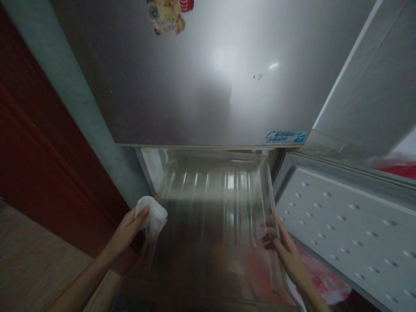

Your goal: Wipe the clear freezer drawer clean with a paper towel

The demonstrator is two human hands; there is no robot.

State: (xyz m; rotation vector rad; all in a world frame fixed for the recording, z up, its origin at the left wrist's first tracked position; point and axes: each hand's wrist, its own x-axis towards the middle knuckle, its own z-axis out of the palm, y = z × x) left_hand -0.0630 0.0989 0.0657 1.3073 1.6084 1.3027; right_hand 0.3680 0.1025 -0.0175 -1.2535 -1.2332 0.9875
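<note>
A clear plastic refrigerator drawer [214,225] juts out of the lower compartment, its back end still inside the opening. My left hand [138,219] is closed around a folded white cloth [154,214] at the drawer's left rim, with some fingers hidden behind the cloth and the rim. On the other side, my right hand [282,247] grips the drawer's right wall, and its fingers show through the clear plastic.
The upper refrigerator door [195,86] is closed, with a magnet [167,15] and a blue label [286,136]. To the right, the dimpled lower door [344,225] stands swung out. A dark red door frame [48,151] is on the left. Pink plastic bags [325,279] lie below the lower door.
</note>
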